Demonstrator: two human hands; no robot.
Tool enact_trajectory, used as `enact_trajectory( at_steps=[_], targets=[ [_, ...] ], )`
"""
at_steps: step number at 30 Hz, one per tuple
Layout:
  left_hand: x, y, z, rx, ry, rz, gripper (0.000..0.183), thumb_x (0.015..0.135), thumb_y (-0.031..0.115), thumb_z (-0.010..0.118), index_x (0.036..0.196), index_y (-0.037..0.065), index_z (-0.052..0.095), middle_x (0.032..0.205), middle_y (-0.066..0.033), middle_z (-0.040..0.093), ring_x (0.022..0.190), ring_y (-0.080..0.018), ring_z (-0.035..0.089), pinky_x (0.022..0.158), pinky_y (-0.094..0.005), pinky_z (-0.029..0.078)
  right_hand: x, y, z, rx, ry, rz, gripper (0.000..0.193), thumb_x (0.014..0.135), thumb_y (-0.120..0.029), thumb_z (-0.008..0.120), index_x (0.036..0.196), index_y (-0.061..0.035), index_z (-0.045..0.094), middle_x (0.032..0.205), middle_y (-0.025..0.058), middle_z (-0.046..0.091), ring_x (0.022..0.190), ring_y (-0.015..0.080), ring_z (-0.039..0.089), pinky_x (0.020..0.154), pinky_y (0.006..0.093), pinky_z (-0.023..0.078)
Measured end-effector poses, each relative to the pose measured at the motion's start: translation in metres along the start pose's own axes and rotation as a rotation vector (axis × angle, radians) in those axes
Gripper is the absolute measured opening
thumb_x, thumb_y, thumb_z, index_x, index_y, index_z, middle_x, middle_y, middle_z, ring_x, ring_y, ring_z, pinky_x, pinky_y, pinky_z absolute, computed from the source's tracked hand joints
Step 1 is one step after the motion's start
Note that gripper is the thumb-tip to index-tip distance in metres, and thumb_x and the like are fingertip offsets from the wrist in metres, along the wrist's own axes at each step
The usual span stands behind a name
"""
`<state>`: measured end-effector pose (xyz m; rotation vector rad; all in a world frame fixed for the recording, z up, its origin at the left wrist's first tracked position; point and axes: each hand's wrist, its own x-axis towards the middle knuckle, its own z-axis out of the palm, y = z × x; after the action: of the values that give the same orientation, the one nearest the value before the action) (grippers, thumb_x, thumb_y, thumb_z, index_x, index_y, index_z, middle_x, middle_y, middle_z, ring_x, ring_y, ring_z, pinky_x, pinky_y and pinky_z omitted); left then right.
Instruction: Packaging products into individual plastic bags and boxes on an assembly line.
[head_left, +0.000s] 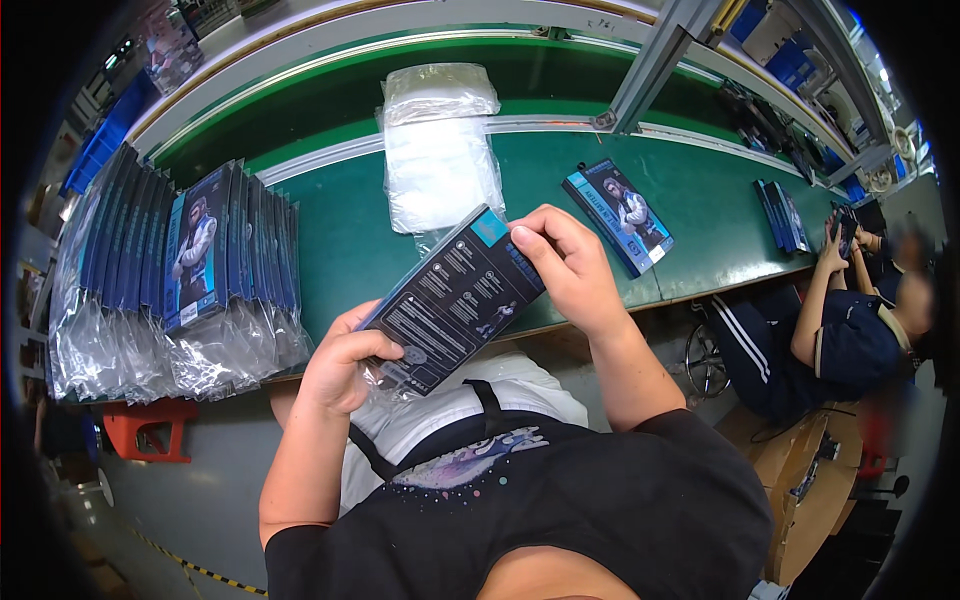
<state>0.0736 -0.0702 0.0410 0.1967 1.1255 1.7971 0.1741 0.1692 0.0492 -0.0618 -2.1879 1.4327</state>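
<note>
Between both hands, dark flat box.

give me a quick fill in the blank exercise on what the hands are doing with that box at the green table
1. Both hands hold one flat dark blue cardboard box whose lower end sits in a clear ______ sleeve.
2. The left hand grips the box's lower end, and the right hand pinches its ______ end.
3. The row of bagged blue boxes stands on the green table to the person's ______.
4. The pile of clear plastic bags lies on the table ______ the held box.

Missing words: plastic; upper; left; beyond
</note>
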Motion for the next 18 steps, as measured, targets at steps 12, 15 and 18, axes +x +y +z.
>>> enact_trajectory(
  at_steps=[12,15,18],
  targets=[
    [-0.018,0.009,0.017,0.089,0.087,0.149,0.051,0.065,-0.007,0.054,0.116,-0.011,0.052,0.099,-0.0155,0.064,0.084,-0.02,0.064,0.081,-0.0288,0.05,-0.004,0.028,0.009,0.908,0.174,0.418,0.022,0.095,-0.025,0.051,0.099,-0.0042,0.056,0.096,0.0048,0.058,0.085,0.0136,0.055,0.076,0.0283,0.045],
    [-0.046,0.036,0.026,0.303,0.344,0.598,0.051,0.066,-0.003,0.059,0.117,-0.009,0.054,0.101,-0.0138,0.062,0.084,-0.0166,0.061,0.077,-0.026,0.048,-0.001,0.03,-0.003,0.803,0.314,0.305,0.023,0.094,-0.026,0.052,0.102,-0.0044,0.055,0.099,0.0072,0.058,0.088,0.0144,0.056,0.075,0.029,0.046],
    [-0.085,0.07,0.019,0.763,0.704,1.144,0.048,0.072,-0.008,0.054,0.12,-0.008,0.053,0.109,-0.0144,0.06,0.093,-0.0193,0.06,0.086,-0.029,0.046,0.0,0.027,-0.01,0.676,0.307,0.289,0.025,0.095,-0.027,0.051,0.104,-0.0038,0.055,0.099,0.0076,0.059,0.088,0.0144,0.057,0.075,0.0284,0.046]
  ],
)
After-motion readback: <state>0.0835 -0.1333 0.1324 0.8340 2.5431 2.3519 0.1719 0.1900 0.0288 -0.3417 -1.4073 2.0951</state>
